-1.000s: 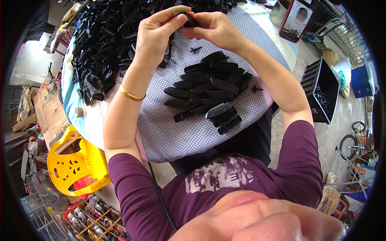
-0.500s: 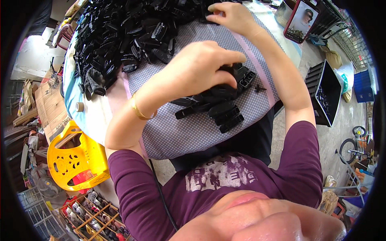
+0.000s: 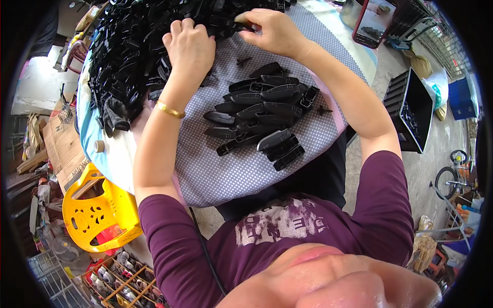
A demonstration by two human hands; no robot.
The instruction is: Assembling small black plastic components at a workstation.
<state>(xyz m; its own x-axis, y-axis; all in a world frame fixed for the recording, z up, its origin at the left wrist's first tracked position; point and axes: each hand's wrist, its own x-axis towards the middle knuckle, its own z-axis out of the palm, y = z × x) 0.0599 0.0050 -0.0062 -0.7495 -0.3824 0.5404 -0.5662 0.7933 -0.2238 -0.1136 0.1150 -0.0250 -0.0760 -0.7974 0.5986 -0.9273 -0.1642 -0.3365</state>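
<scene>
My left hand (image 3: 191, 50) is over the near side of a large heap of black plastic parts (image 3: 128, 56). Its fingers are curled downward among the parts, hiding the tips and whatever they grip. At the heap's right edge, my right hand (image 3: 275, 33) pinches a small black plastic part (image 3: 245, 25) between thumb and fingers. Nearer to me, several long, rounded black plastic pieces (image 3: 262, 110) lie in overlapping rows on the dotted grey cloth (image 3: 210, 179). One small black piece (image 3: 323, 110) sits apart on the pink stripe at their right.
A roll of tape (image 3: 99, 147) lies at the table's left edge. A phone (image 3: 375, 23) stands at the far right. Beside the table are a yellow plastic chair (image 3: 97, 218) at left and a black crate (image 3: 411, 110) at right. A dark glove (image 3: 117, 115) rests by the heap.
My left hand has moved from above the rows of pieces, away and left to the heap. My right hand has shifted left and slightly nearer. The laid-out pieces are now uncovered.
</scene>
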